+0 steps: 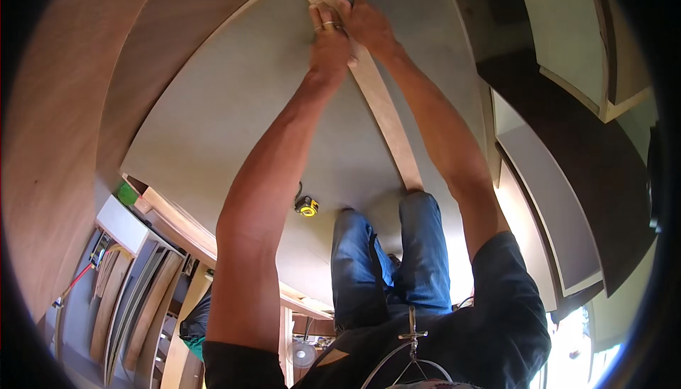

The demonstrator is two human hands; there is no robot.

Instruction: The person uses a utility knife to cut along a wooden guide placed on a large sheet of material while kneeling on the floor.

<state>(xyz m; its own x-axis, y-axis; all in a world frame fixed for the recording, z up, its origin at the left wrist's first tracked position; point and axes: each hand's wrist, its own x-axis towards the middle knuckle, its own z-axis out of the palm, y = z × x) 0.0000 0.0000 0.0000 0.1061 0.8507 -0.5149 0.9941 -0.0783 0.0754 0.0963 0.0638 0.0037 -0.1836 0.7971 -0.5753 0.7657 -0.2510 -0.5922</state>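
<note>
Large grey board (234, 98) carries a long wooden strip (386, 116) and — apparently — a yellow tape measure (306, 206).

Both hands (347, 30) on wooden strip (386, 108), seemingly flat

Daylight glares in, blown white, at the near right; the grey panel (234, 105) sits evenly lit. Fisheye bending curves every edge, and the rim is black.
</note>
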